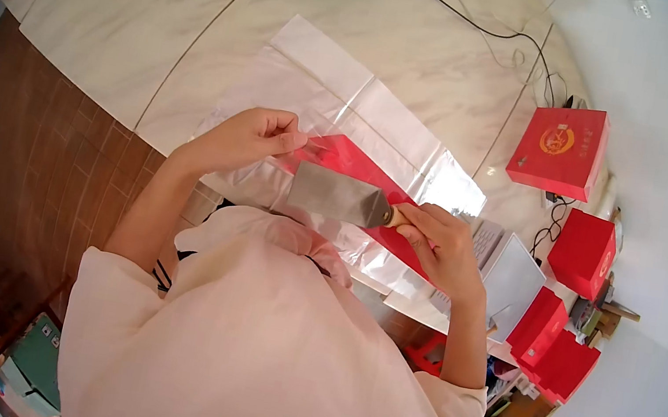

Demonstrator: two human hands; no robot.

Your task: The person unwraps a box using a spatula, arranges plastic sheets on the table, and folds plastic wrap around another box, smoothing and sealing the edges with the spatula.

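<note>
My right hand is closed round the light wooden handle of a metal scraper with a wide flat blade, which points left. Behind the blade lies a long red piece with a glossy clear film over it. My left hand pinches the film at the left end of the red piece. Under both spreads a large sheet of clear plastic on the marbled surface.
A red box with a gold emblem stands at the right, with more red boxes below it. A laptop sits beside my right forearm. Black cables run across the marbled surface. Brown tiled floor shows at left.
</note>
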